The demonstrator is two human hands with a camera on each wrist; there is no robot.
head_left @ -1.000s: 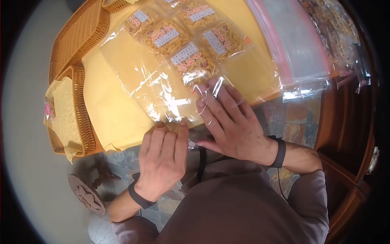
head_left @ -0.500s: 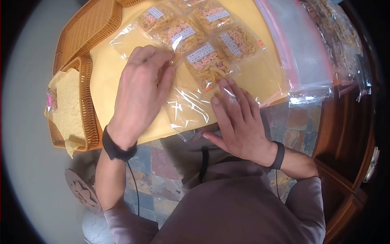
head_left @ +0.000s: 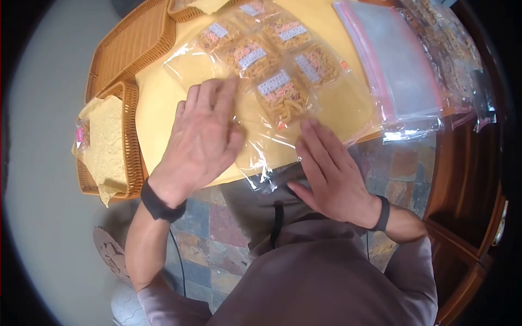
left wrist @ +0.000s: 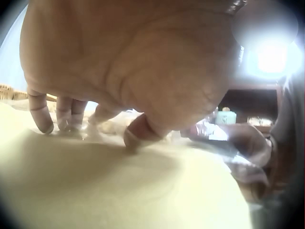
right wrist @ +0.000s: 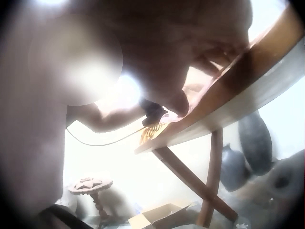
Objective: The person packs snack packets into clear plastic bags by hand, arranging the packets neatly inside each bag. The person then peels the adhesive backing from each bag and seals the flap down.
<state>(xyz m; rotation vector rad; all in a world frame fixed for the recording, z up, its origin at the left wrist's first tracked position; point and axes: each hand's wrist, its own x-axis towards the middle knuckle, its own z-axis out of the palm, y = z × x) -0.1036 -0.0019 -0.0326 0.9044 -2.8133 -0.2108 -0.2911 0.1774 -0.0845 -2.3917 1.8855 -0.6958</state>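
A large clear plastic bag lies on the yellow cloth, its near end reaching over the table edge. Several small packets of a golden, stick-shaped snack with white labels sit in rows inside it. My left hand is at the bag's left side, palm down. In the left wrist view its fingertips and thumb point down onto the yellow surface and clear film. My right hand reaches over the table edge with long, straight fingers, the fingertips right at the near end of the closest packet.
Wicker trays line the left side, the nearer basket holding a yellow cloth. To the right lies a stack of pink-edged clear bags, beside filled bags. A wooden cabinet stands at the right. Crossed table legs show below.
My left hand has left the near edge and moved up to the bag's left side. The right hand has shifted slightly right and toward me, still with straight fingers.
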